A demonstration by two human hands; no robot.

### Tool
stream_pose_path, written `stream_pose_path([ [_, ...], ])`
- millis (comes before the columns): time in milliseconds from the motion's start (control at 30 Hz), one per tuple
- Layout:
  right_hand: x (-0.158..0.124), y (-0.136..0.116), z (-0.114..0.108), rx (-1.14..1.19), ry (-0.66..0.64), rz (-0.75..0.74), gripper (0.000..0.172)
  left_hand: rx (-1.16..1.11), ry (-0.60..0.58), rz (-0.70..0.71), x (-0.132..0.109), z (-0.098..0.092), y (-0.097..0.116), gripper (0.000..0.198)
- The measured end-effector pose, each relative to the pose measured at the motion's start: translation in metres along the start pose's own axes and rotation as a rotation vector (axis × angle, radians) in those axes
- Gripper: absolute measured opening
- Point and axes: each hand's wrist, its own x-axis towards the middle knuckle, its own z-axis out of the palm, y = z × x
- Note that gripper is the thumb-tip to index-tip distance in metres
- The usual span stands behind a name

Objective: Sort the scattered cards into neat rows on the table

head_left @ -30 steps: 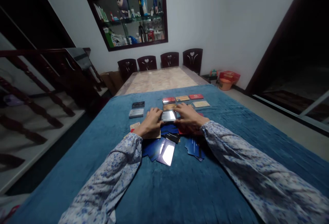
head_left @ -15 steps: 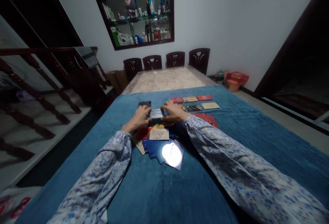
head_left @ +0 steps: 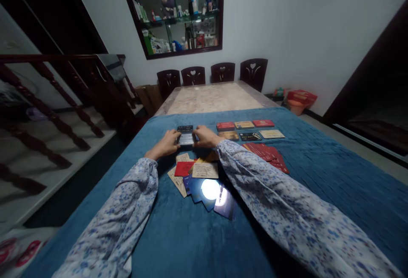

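Note:
Between my left hand [head_left: 166, 143] and my right hand [head_left: 205, 137], a silver-grey card stack [head_left: 186, 139] is gripped by its short ends. A dark card [head_left: 185, 128] lies just beyond it; whether the two touch I cannot tell. Nearer to me is a loose pile of mixed cards, with a cream card [head_left: 205, 170] on top, a red card [head_left: 183, 168] at its left and shiny blue cards [head_left: 196, 191] in front. Fanned red cards [head_left: 270, 155] lie right of my right wrist, partly behind my sleeve.
Two rows of card stacks stand at the right, among them a red stack [head_left: 263, 123], a black stack [head_left: 250, 137] and a cream stack [head_left: 272, 134]. A blue cloth [head_left: 318, 163] covers the near table. Dark chairs [head_left: 223, 72] line the far end.
Both hands have carried the silver-grey card stack left and away from me, up to the dark card. More of the loose pile now shows. The view has shifted slightly.

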Motion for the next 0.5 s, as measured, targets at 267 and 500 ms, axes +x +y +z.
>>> stream_pose_path([
  [267, 0.026, -0.003, 0.015, -0.012, -0.026, 0.0, 0.051, 0.047, -0.049, -0.016, 0.011, 0.002, -0.015, 0.046],
  [500, 0.04, -0.003, 0.02, -0.009, -0.077, 0.014, 0.045, 0.062, -0.118, -0.004, 0.019, 0.0, -0.018, 0.045],
])
